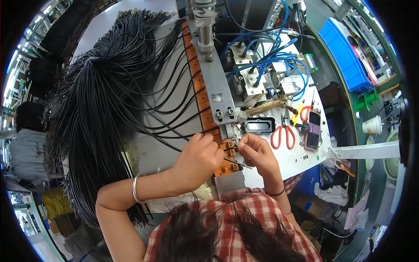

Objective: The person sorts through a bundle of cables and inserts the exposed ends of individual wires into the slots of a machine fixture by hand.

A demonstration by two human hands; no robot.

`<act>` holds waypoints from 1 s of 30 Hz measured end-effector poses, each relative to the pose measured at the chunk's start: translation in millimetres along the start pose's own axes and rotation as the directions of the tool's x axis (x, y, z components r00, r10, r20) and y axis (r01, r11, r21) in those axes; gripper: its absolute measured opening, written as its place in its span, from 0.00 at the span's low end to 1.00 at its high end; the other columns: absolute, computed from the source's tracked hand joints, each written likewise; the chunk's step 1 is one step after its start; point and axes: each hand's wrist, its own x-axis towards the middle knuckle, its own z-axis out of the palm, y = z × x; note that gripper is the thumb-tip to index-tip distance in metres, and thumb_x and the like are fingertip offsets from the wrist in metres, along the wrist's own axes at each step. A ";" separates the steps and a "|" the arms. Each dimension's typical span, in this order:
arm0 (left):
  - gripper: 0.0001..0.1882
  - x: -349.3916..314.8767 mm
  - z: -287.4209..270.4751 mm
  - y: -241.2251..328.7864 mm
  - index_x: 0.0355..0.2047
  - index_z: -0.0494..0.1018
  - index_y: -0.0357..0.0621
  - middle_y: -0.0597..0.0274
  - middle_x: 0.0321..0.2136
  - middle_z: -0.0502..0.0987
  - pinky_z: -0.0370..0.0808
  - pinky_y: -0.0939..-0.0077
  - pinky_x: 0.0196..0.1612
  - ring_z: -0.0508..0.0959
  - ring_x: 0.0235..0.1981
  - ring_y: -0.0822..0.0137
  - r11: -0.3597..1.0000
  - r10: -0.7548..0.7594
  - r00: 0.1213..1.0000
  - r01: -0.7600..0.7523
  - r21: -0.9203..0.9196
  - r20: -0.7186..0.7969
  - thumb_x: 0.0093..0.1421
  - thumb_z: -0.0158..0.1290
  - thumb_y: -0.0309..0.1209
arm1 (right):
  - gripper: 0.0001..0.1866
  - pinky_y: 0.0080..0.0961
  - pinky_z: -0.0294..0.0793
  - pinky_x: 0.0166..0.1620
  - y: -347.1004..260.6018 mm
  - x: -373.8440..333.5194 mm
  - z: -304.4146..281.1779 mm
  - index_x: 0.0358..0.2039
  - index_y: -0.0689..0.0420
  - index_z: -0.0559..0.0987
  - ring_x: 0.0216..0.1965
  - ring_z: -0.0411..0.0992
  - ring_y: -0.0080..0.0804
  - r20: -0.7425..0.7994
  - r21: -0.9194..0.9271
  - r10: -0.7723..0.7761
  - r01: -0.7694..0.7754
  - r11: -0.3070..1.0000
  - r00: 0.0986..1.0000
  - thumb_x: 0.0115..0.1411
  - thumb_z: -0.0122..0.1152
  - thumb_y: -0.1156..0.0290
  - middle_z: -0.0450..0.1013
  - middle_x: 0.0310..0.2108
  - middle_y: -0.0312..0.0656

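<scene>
My left hand (201,156) is closed over a black cable. That cable runs in from the left, and a length of black cable (235,163) comes out on the right side of the fist. Close by, my right hand (258,153) has thumb and forefinger pinched together at the right edge of an orange block strip (228,153); what lies between the fingertips is too small to make out. Several black cables lie across the strip (201,89) farther up. A large bundle of black cables (94,91) spreads over the table's left side.
A metal press bar with a cylinder (205,37) stands over the strip. Blue air hoses (279,41) cover valves at the back right. Red-handled scissors (283,136), a black tray (259,125) and a phone (313,131) lie to the right. A blue bin (345,54) is beyond.
</scene>
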 end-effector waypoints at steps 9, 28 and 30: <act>0.06 -0.6 -2.6 0.6 0.21 0.67 0.41 0.61 0.21 0.66 0.63 0.69 0.33 0.68 0.29 0.60 0.999 -0.014 0.999 0.013 0.030 0.051 0.39 0.51 0.22 | 0.06 0.10 0.47 0.17 5.2 9.6 -5.1 0.28 0.56 0.70 0.16 0.51 0.07 0.077 -0.175 -0.106 0.118 0.978 0.991 0.61 0.53 0.69 0.59 0.17 0.23; 0.07 -1.5 -9.3 1.2 0.26 0.71 0.40 0.62 0.21 0.68 0.63 0.67 0.34 0.68 0.30 0.61 0.996 -0.064 0.998 0.064 -0.064 -0.006 0.47 0.56 0.26 | 0.03 0.10 0.57 0.17 7.9 -5.6 8.4 0.29 0.62 0.78 0.15 0.61 0.10 -0.157 -0.125 -0.309 0.292 0.948 0.938 0.56 0.61 0.76 0.71 0.21 0.31; 0.06 -0.7 -11.5 1.3 0.25 0.70 0.40 0.61 0.22 0.68 0.63 0.67 0.34 0.68 0.30 0.61 0.994 -0.093 0.996 0.093 -0.058 0.009 0.47 0.56 0.26 | 0.03 0.10 0.58 0.17 5.3 -6.0 8.8 0.29 0.62 0.78 0.16 0.62 0.10 -0.131 -0.068 -0.282 0.275 0.959 0.950 0.55 0.61 0.76 0.72 0.21 0.31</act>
